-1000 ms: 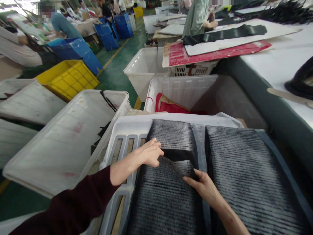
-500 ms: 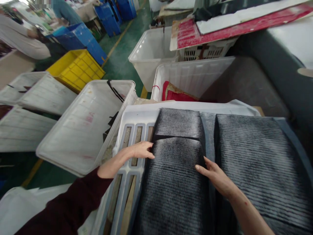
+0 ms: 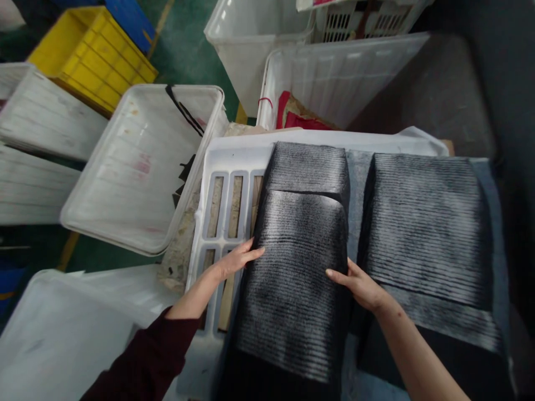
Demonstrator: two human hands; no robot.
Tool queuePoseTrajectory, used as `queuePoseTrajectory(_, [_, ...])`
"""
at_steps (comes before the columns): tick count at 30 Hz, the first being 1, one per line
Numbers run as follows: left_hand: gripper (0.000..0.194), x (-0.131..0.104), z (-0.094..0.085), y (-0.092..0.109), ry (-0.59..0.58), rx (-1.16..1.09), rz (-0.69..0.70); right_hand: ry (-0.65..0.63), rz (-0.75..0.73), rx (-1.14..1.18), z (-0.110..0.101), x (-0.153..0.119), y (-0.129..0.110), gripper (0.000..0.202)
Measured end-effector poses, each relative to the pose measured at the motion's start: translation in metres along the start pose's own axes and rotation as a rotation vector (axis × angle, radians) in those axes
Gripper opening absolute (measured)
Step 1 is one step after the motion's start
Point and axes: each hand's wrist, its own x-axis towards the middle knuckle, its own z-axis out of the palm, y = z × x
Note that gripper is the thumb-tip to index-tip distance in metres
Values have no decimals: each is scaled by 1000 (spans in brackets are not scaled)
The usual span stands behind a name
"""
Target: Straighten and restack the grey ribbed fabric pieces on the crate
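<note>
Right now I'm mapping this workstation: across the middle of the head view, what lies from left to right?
White tub → white slotted tray → left hand → nearer dark stack of sheets → right hand → right-side dark stack.

The near stack of dark sheets point(image 3: 298, 278) looks like thin fabric or felt, matt black, its edges showing as fine grey ridges; the right-hand stack point(image 3: 426, 223) has the same ribbed, fuzzy look. Both rest on a white plastic slatted tray point(image 3: 221, 167), smooth and slightly scuffed. The white bin point(image 3: 137, 167) beside it is semi-glossy plastic with pinkish stains. The yellow crate point(image 3: 87, 55) is moulded plastic. The floor point(image 3: 184, 50) looks painted green, dull.
</note>
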Motion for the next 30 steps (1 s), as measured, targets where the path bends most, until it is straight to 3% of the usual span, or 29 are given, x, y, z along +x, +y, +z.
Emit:
queuePoseTrajectory(5, [76, -4, 5, -10, -44, -56, 46, 17, 61, 58, 5, -3, 3, 59])
queuePoseTrajectory(10, [69, -14, 11, -31, 0, -123, 41, 4, 106, 144, 8, -10, 12, 55])
queuePoseTrajectory(16, [73, -27, 11, -50, -1, -324, -106, 3, 109, 173, 11, -12, 25, 45])
queuePoseTrajectory(24, [90, -69, 28, -67, -170, -493, -4, -106, -48, 221, 6, -39, 50, 76])
queuePoseTrajectory(30, [94, -81, 45, -84, -125, -587, -9, -107, 34, 235, 28, -51, 63, 70])
